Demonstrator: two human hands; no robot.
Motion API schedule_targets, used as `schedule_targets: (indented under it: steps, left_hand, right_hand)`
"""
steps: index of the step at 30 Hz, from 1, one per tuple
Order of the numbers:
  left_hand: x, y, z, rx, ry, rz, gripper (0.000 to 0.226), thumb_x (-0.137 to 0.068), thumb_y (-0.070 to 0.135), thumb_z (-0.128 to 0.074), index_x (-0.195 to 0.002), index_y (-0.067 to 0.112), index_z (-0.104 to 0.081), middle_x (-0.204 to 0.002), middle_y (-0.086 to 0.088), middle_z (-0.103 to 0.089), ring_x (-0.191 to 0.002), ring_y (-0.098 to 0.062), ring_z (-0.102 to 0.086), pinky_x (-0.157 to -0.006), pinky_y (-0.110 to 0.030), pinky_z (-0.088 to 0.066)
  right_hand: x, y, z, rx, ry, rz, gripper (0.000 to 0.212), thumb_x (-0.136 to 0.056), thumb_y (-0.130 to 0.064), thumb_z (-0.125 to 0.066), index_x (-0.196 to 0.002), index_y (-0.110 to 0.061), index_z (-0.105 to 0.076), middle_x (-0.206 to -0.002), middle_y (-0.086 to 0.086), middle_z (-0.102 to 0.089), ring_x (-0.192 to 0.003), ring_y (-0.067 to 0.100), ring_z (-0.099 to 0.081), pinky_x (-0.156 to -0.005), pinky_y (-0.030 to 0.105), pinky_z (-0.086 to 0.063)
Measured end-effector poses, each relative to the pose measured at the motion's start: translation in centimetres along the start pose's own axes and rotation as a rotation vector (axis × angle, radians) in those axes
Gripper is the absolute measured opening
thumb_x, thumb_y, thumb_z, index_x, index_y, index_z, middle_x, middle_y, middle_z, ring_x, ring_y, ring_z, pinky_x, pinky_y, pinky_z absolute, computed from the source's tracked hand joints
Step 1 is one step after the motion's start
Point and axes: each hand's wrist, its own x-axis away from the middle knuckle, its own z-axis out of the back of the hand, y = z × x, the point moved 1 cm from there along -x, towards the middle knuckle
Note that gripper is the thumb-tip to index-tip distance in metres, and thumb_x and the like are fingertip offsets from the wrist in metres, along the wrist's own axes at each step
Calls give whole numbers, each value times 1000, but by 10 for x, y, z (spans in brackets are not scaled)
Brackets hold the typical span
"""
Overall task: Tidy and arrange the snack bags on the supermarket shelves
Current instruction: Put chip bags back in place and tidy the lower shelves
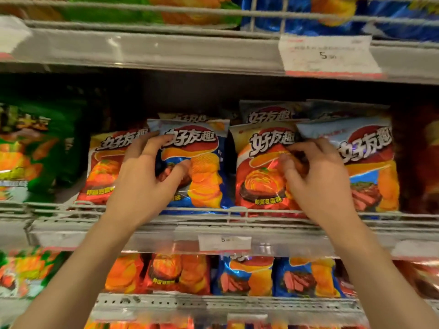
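Observation:
On the middle shelf (pixel 152 230) several chip bags stand in a row. My left hand (pixel 145 176) grips the left edge of a blue chip bag (pixel 202 167), fingers over its top corner and thumb on its front. A red chip bag (pixel 102 167) stands partly behind that hand. My right hand (pixel 316 176) pinches the right side of another red chip bag (pixel 259 172), and a tilted light-blue bag (pixel 370 162) leans beside its knuckles. More bags stand behind these.
Green bags (pixel 31 148) fill the shelf's left end and dark red bags (pixel 422 162) the right. A wire rail (pixel 228 211) runs along the shelf front. Price tags (pixel 325 54) hang on the shelf edges. Shelves above and below (pixel 242 276) hold more chip bags.

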Motion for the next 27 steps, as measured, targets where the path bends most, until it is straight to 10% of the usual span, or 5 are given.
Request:
schedule_targets:
  steps: [16,27]
  left_hand:
    - [0,5,8,-59,-2,154,64,-93,61,-58,-140,18,-55,-120,-15,-68,-120,-39,-54,-94,-47,-46]
    - [-1,21,15,204,28,145,67,-94,57,-63,-151,28,-44,-115,4,-75,-105,-16,-71,-91,-44,-60]
  right_hand:
    - [5,-9,-2,171,-3,-101,47,-99,-43,-60,-112,1,-70,-122,28,-66,-119,47,-55,-103,52,-45]
    - [4,-8,3,69,-46,-95,40,-99,-44,-60,-108,-6,-73,-111,16,-69,-112,36,-57,-98,48,-49]
